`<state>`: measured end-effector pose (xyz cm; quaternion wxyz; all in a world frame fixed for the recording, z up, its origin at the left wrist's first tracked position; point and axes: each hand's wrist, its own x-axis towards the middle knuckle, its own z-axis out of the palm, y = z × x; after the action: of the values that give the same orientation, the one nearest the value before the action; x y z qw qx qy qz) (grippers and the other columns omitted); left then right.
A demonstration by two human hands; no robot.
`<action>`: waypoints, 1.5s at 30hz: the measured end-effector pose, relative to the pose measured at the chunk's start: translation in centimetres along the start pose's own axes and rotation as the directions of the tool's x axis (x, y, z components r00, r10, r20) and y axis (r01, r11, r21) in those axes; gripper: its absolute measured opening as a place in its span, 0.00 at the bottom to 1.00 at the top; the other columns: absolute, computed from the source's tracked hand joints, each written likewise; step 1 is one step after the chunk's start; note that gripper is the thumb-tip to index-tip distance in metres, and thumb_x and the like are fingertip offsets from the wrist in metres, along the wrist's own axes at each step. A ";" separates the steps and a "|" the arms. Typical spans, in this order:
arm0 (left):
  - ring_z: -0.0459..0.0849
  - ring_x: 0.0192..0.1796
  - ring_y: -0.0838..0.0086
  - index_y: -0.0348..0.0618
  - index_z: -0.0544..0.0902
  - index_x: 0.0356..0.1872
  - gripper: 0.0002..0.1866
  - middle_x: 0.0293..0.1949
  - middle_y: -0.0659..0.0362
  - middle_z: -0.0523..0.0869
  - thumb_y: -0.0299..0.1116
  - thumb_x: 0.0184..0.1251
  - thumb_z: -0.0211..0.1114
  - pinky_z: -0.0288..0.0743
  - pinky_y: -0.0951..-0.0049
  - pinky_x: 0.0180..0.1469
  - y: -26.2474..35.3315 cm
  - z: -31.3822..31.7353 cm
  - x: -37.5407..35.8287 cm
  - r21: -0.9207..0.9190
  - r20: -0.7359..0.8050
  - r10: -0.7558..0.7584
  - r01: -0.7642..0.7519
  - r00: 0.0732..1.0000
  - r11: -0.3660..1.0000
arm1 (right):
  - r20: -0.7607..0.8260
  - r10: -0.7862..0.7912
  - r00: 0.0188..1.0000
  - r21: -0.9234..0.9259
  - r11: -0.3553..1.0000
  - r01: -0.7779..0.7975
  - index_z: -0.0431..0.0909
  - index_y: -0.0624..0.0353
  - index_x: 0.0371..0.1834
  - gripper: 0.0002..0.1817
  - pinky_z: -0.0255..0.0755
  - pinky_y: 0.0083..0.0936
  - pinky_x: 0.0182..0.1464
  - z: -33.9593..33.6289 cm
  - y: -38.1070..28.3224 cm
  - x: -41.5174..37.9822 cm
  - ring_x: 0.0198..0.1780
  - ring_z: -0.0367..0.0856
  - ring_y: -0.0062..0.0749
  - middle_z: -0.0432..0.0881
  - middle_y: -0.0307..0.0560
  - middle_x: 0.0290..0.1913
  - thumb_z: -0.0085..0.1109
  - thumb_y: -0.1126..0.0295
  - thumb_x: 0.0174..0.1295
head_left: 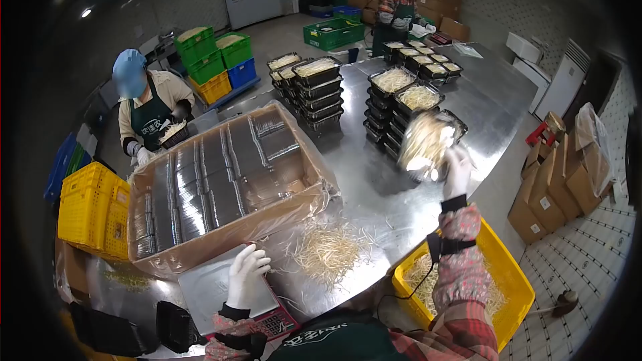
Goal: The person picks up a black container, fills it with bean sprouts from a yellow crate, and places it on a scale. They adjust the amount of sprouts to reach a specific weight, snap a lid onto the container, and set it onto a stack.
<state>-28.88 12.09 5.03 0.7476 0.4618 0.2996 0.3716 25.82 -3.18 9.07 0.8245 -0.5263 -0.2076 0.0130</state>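
My right hand (457,171), in a white glove, holds up a black tray of pale sprouts (428,142), tilted, close to the stacks of filled black trays (404,97) on the steel table (481,103). My left hand (246,274), also gloved, rests with spread fingers on the flat plate of a weighing scale (207,287) with a red keypad (277,323) at the table's near edge. Loose sprouts (329,249) lie in a heap on the table between my hands.
A large cardboard box of clear lids (221,180) stands at left. A yellow crate of sprouts (509,274) sits at my right. One person in a green apron (150,110) works at far left, another (394,10) at the far end. Yellow, green and blue crates (93,210) and cartons (555,187) surround the table.
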 end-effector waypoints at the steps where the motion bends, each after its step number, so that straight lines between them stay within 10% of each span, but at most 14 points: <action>1: 0.84 0.51 0.63 0.37 0.69 0.66 0.23 0.53 0.51 0.82 0.35 0.76 0.58 0.80 0.64 0.53 0.1 -0.1 0.1 0.014 -0.053 -0.006 0.007 0.999 1.000 | -0.065 -0.009 0.998 -0.011 1.000 0.009 0.78 0.67 0.47 0.12 0.75 0.22 0.49 -1.2 0.8 4.7 0.43 0.81 0.23 0.84 0.43 0.42 0.66 0.76 0.61; 5: 0.85 0.50 0.64 0.35 0.70 0.66 0.21 0.51 0.50 0.83 0.31 0.76 0.55 0.81 0.66 0.51 0.5 -0.5 -0.1 0.020 -0.216 -0.005 0.009 0.976 1.000 | -0.379 0.124 0.917 -0.258 0.937 -0.234 0.74 0.70 0.48 0.20 0.79 0.28 0.38 -3.9 6.7 17.8 0.35 0.83 0.33 0.83 0.55 0.41 0.70 0.72 0.56; 7: 0.85 0.50 0.65 0.34 0.71 0.65 0.21 0.51 0.50 0.84 0.31 0.76 0.55 0.82 0.66 0.50 0.5 -1.4 -0.5 0.065 -0.291 0.013 0.006 0.957 0.998 | -0.484 -0.177 0.857 -0.631 0.749 -0.202 0.78 0.70 0.41 0.19 0.79 0.34 0.26 -4.8 11.5 19.6 0.29 0.84 0.33 0.84 0.52 0.33 0.73 0.66 0.55; 10: 0.85 0.49 0.68 0.36 0.72 0.65 0.21 0.52 0.53 0.84 0.31 0.76 0.56 0.81 0.70 0.49 0.6 -4.1 -1.8 0.199 -0.454 0.096 -0.004 0.886 0.980 | -0.562 0.065 0.824 -0.256 0.934 -0.248 0.75 0.69 0.48 0.22 0.80 0.50 0.27 -3.2 10.4 18.7 0.29 0.85 0.46 0.84 0.56 0.35 0.71 0.65 0.56; 18: 0.73 0.67 0.64 0.29 0.71 0.65 0.23 0.64 0.47 0.76 0.29 0.73 0.60 0.65 0.66 0.70 1.6 -18.6 -9.7 0.739 -0.641 0.583 0.194 0.500 0.645 | -0.283 0.277 0.918 0.106 0.960 -0.258 0.76 0.56 0.43 0.20 0.67 0.20 0.27 -2.7 6.2 10.2 0.24 0.68 0.19 0.73 0.34 0.29 0.59 0.49 0.69; 22: 0.73 0.68 0.53 0.29 0.72 0.65 0.27 0.64 0.40 0.76 0.37 0.71 0.63 0.64 0.62 0.70 0.8 -24.0 -12.2 0.808 -0.587 0.597 0.438 0.546 0.393 | 0.102 0.313 0.944 -0.085 0.948 -0.306 0.77 0.58 0.54 0.15 0.66 0.14 0.24 6.3 3.2 -4.7 0.22 0.69 0.14 0.76 0.34 0.29 0.57 0.61 0.72; 25: 0.79 0.62 0.50 0.29 0.71 0.65 0.30 0.58 0.37 0.80 0.42 0.70 0.63 0.70 0.62 0.65 -1.0 -26.8 -12.3 0.839 -0.542 0.550 0.442 0.635 0.316 | 0.532 0.460 0.711 -0.374 0.881 -0.290 0.75 0.55 0.58 0.15 0.71 0.13 0.26 10.9 4.3 -16.4 0.25 0.74 0.16 0.78 0.37 0.32 0.57 0.65 0.71; 26: 0.80 0.61 0.50 0.29 0.71 0.65 0.30 0.57 0.37 0.81 0.42 0.70 0.63 0.71 0.62 0.64 -0.9 -26.4 -11.7 0.828 -0.561 0.515 0.450 0.648 0.334 | 0.730 0.274 0.626 -0.326 0.945 -0.033 0.75 0.55 0.60 0.18 0.77 0.21 0.38 11.2 7.6 -19.9 0.34 0.81 0.26 0.81 0.44 0.39 0.60 0.63 0.69; 27: 0.81 0.60 0.50 0.29 0.71 0.66 0.30 0.57 0.37 0.81 0.42 0.71 0.62 0.72 0.62 0.63 -0.4 -26.7 -11.4 0.816 -0.578 0.485 0.456 0.656 0.356 | 0.895 0.329 0.301 -0.424 0.836 0.347 0.74 0.56 0.62 0.25 0.76 0.34 0.54 12.7 7.4 -26.4 0.49 0.83 0.40 0.82 0.51 0.48 0.64 0.59 0.64; 31: 0.81 0.59 0.47 0.34 0.73 0.65 0.30 0.54 0.38 0.83 0.46 0.70 0.62 0.75 0.61 0.60 0.0 -26.6 -12.0 0.847 -0.531 0.445 0.449 0.721 0.284 | 0.913 0.381 -0.148 -0.126 0.606 0.786 0.60 0.58 0.74 0.48 0.46 0.63 0.73 15.8 11.2 -37.4 0.78 0.50 0.60 0.57 0.60 0.76 0.68 0.48 0.53; 34: 0.81 0.57 0.47 0.45 0.74 0.67 0.29 0.52 0.41 0.84 0.50 0.71 0.59 0.65 0.53 0.68 0.0 -25.6 -12.5 0.835 -0.543 0.385 0.526 0.746 0.159 | 0.848 0.434 -0.303 0.037 0.522 0.852 0.54 0.57 0.78 0.39 0.39 0.61 0.77 18.8 17.0 -42.7 0.81 0.40 0.58 0.47 0.56 0.80 0.52 0.58 0.64; 40: 0.77 0.64 0.53 0.45 0.76 0.64 0.21 0.59 0.47 0.82 0.43 0.78 0.51 0.56 0.45 0.72 1.8 -25.9 -15.2 0.904 -0.420 0.376 0.419 0.826 0.088 | 0.901 0.428 -0.072 -0.166 0.493 0.854 0.52 0.44 0.80 0.40 0.29 0.63 0.77 20.8 19.1 -40.3 0.82 0.38 0.54 0.45 0.47 0.82 0.47 0.44 0.67; 42: 0.76 0.65 0.53 0.45 0.76 0.64 0.21 0.59 0.46 0.81 0.42 0.77 0.52 0.55 0.45 0.72 1.8 -27.2 -16.1 0.903 -0.405 0.384 0.428 0.830 0.028 | 0.876 0.404 0.263 -0.430 0.407 0.806 0.57 0.47 0.78 0.39 0.32 0.61 0.77 19.3 19.8 -37.5 0.80 0.45 0.56 0.55 0.45 0.79 0.48 0.43 0.66; 45: 0.72 0.69 0.50 0.41 0.72 0.67 0.22 0.62 0.44 0.78 0.40 0.77 0.52 0.54 0.45 0.73 2.4 -27.0 -15.9 0.921 -0.321 0.455 0.385 0.831 -0.054 | 0.834 0.424 0.352 -0.480 0.246 0.842 0.56 0.54 0.78 0.40 0.29 0.59 0.78 17.4 19.4 -34.1 0.81 0.41 0.58 0.53 0.55 0.79 0.52 0.47 0.66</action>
<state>-59.58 12.24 -1.79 0.0342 0.7312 0.6601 0.1688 -7.72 12.30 -12.79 0.0570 -0.7422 -0.6674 0.0201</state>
